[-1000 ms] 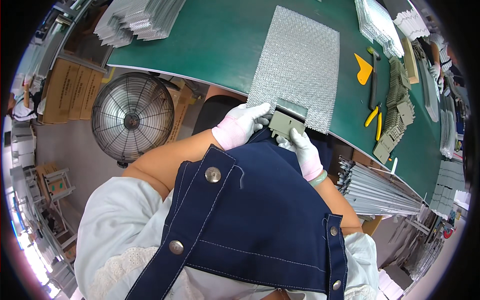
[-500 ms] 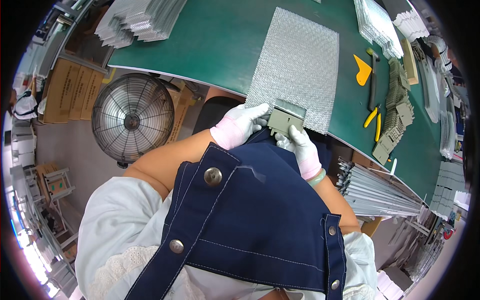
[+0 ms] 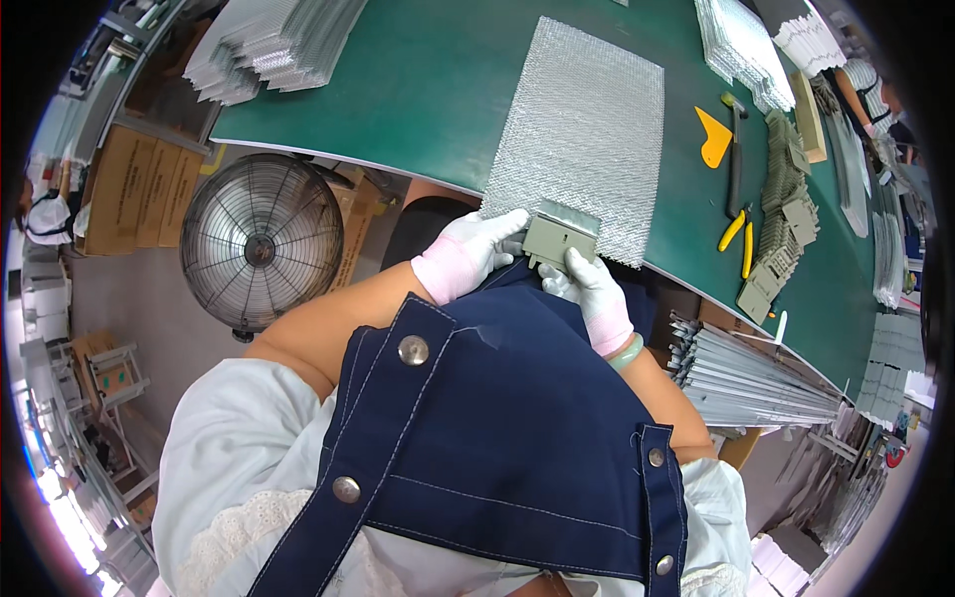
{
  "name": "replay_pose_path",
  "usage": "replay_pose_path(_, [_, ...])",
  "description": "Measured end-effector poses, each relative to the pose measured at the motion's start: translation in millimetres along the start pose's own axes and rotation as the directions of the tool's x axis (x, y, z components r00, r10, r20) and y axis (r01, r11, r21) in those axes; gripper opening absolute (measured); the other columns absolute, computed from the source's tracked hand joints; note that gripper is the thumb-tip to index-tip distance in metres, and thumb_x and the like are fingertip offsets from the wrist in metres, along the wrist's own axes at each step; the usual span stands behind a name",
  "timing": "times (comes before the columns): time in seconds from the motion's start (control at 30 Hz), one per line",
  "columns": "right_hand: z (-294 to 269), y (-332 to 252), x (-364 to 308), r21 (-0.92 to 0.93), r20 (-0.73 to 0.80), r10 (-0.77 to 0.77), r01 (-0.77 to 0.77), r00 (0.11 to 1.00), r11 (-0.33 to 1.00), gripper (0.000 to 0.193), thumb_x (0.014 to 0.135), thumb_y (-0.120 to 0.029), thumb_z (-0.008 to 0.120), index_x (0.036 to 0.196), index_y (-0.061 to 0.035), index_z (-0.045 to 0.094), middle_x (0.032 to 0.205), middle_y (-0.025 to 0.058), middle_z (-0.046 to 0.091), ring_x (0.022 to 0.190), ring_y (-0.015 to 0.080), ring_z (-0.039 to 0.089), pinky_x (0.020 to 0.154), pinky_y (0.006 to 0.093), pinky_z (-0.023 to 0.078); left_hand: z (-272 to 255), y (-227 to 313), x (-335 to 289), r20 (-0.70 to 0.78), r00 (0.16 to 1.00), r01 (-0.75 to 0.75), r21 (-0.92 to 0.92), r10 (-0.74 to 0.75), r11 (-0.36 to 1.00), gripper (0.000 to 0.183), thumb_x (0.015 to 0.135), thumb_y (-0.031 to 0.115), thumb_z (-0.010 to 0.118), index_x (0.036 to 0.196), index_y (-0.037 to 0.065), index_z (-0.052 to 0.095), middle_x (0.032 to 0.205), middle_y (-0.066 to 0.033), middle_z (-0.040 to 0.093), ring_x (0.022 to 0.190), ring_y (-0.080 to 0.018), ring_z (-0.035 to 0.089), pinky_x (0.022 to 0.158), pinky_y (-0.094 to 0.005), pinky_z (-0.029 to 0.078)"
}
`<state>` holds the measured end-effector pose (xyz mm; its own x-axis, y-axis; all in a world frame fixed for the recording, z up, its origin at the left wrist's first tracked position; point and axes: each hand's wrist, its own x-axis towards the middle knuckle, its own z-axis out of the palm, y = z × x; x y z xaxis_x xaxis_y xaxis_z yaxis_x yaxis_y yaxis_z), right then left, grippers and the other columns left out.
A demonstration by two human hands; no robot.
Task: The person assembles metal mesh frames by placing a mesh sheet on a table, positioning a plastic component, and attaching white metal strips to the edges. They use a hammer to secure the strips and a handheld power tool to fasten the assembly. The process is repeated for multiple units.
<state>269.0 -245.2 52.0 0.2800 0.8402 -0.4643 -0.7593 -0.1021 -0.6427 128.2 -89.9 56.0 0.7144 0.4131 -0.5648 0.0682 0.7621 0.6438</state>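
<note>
A silver metal mesh sheet lies on the green table, its near edge reaching the table's front. At that edge sits a flat grey-green plastic piece with a small slot and short prongs; a shiny strip of mesh shows along its far side. My right hand, in a white glove with a pink cuff, grips the piece from the near right, thumb on its face. My left hand, gloved alike, pinches the sheet's near left corner beside the piece; its lower fingers curl underneath and are partly hidden.
On the right lie a yellow scraper, a black-handled hammer, yellow-handled pliers and a row of grey-green plastic pieces. Mesh stacks stand at the far left. A floor fan is left of the table.
The whole view has shifted slightly. Both hands keep their hold, with the plastic piece still at the sheet's near edge and turned very little.
</note>
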Motion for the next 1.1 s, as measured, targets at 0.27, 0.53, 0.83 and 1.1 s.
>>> replay_pose_path(0.27, [15.0,-17.5,-12.7,-0.001,-0.172,0.011,-0.012,0.985,1.0,0.034,0.1,-0.024,0.057,0.123,0.0013,0.055,0.109,0.0129,0.066,0.091,0.018,0.065,0.073,0.0288,0.053,11.1,17.3,-13.3,0.035,0.996,0.049,0.509,-0.077,0.859,0.036,0.096,0.035,0.062,0.098,-0.001,0.064,0.085,-0.0049,0.063,0.07,-0.008,0.055,0.064,-0.0233,0.046])
replay_pose_path(0.53, [-11.2,-19.9,-11.3,0.395,-0.014,-0.041,0.044,0.999,0.918,0.023,0.101,-0.022,0.055,0.114,-0.0027,0.057,0.11,0.0138,0.067,0.092,0.021,0.066,0.072,0.0304,0.055,-3.8,1.7,-2.5,0.185,0.976,0.104,0.075,-0.116,0.992,0.027,0.097,0.026,0.063,0.102,-0.001,0.06,0.086,-0.0034,0.06,0.074,-0.0072,0.056,0.064,-0.021,0.047])
replay_pose_path(0.83, [-5.6,-21.5,-20.1,-0.07,-0.26,-0.233,0.223,0.937,0.972,0.034,0.097,-0.031,0.064,0.115,-0.0027,0.059,0.102,0.0077,0.066,0.087,0.0166,0.064,0.073,0.0285,0.05,17.0,10.3,-17.4,0.119,0.99,0.072,-0.002,-0.071,0.997,0.033,0.099,0.028,0.06,0.107,-0.004,0.061,0.088,-0.0043,0.063,0.075,-0.0108,0.056,0.07,-0.0233,0.048])
replay_pose_path(1.1, [2.1,-15.4,-17.2,-0.215,0.007,0.052,-0.049,0.999,0.975,0.049,0.096,-0.036,0.064,0.122,0.0053,0.057,0.108,0.013,0.065,0.095,0.0214,0.064,0.085,0.0342,0.052,46.7,117.6,15.3,0.599,0.715,-0.526,0.801,0.362,-0.287,0.034,0.09,0.035,0.062,0.093,0.002,0.07,0.086,-0.0148,0.069,0.079,-0.0292,0.067,0.073,-0.0403,0.053])
